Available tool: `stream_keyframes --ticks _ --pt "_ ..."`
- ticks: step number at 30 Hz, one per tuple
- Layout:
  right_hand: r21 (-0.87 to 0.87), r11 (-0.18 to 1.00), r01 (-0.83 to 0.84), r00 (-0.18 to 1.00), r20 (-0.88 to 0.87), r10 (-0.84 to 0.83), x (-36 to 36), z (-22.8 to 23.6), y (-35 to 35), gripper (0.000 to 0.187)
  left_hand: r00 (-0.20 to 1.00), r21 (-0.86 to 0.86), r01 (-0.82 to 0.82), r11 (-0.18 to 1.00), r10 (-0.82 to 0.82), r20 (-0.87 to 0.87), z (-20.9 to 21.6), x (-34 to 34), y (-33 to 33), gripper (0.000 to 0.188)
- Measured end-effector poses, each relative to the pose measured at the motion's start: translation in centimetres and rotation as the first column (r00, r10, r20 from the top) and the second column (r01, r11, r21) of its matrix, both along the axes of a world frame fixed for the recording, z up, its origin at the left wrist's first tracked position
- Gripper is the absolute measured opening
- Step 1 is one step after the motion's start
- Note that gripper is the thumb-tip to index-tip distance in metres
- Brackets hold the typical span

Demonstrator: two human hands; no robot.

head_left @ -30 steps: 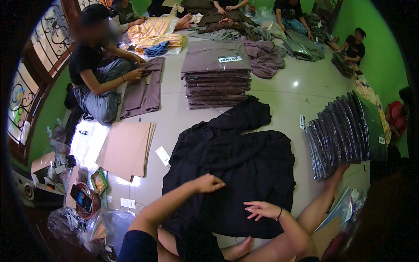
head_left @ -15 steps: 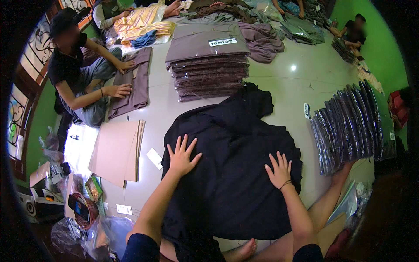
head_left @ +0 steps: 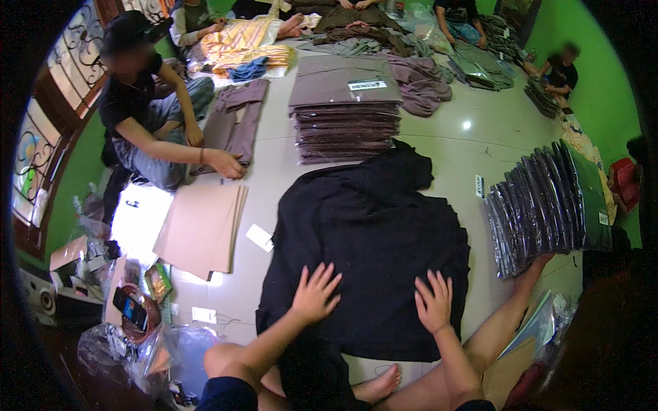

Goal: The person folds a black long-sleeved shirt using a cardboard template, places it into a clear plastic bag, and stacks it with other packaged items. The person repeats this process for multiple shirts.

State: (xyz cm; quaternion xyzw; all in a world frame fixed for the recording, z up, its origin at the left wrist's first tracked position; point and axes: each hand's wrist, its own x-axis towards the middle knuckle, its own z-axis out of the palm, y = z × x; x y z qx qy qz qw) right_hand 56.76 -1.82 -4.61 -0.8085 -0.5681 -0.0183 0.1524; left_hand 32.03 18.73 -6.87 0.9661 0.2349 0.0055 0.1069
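A black cloth garment (head_left: 370, 233) lies spread over the tiled floor in front of me, with folds along its far part and a strip trailing down over my lap. My left hand (head_left: 317, 294) rests on its left half, fingers spread, holding nothing. On the right half, near that side's edge, my right hand (head_left: 433, 301) lies flat with its fingers apart. Just beyond the garment stands a pile of brown folded garments in clear bags (head_left: 346, 109). A small white tag (head_left: 259, 237) lies beside its left edge.
Left are tan cardboard sheets (head_left: 202, 229), a basket (head_left: 142, 316) with a phone, and crumpled plastic (head_left: 110, 356). A row of bagged dark garments (head_left: 538, 205) leans at right. A co-worker (head_left: 147, 103) handles brown trousers (head_left: 236, 123); others sit farther back.
Both my hands have slid toward me over the black garment, the left also a little rightward. The view has shifted slightly. The co-worker's hand has moved to the near end of the brown trousers.
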Motion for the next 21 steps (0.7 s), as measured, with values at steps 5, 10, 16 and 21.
stream_keyframes --ticks 5,10,16,21 --pt "-0.179 0.965 0.191 0.942 -0.244 -0.231 -4.8 -2.5 -9.1 0.029 0.985 -0.241 -0.116 0.963 0.143 0.095 -0.3 -4.8 -4.9 0.045" --pt "-0.299 0.937 0.18 0.946 -0.209 -0.248 -5.3 -1.6 -13.0 0.028 0.726 -0.147 -0.508 0.849 0.513 0.457 -0.4 -11.2 -4.1 0.015" --pt "-0.524 0.83 0.191 0.961 -0.073 -0.267 -4.3 0.3 -11.7 0.025 0.355 -0.573 -0.707 0.414 0.909 0.219 -1.6 -14.9 -2.7 0.024" --pt "-0.186 0.968 0.167 0.982 -0.06 -0.18 -3.9 -0.1 -13.3 0.027 0.42 -0.331 -0.561 0.758 0.606 0.675 0.3 -15.4 -5.0 0.018"
